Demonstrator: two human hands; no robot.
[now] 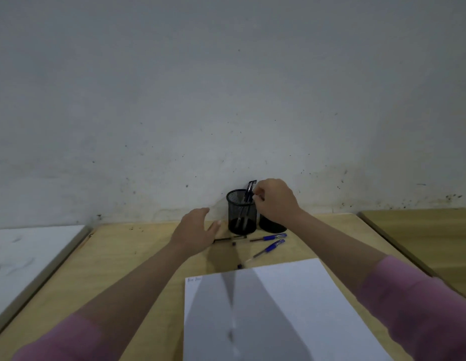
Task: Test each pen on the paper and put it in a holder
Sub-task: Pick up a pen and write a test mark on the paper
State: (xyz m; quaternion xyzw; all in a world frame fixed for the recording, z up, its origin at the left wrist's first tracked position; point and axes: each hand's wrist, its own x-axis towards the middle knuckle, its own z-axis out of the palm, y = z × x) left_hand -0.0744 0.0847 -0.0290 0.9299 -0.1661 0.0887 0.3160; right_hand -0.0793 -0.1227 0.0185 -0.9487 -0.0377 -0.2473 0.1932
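Right hand (275, 201) is pinching the top of a blue pen (250, 192) standing in the black mesh holder (241, 213), so just let it slide in straight, while the left hand (194, 229) hovers open by a thin dark pen (230, 239) on the wooden desk (138, 256).

A wooden table (138, 259) carries two mesh holders (241, 212) at twelve o'clock, loose pens (269, 248) just below, and paper (278, 313) at six o'clock.
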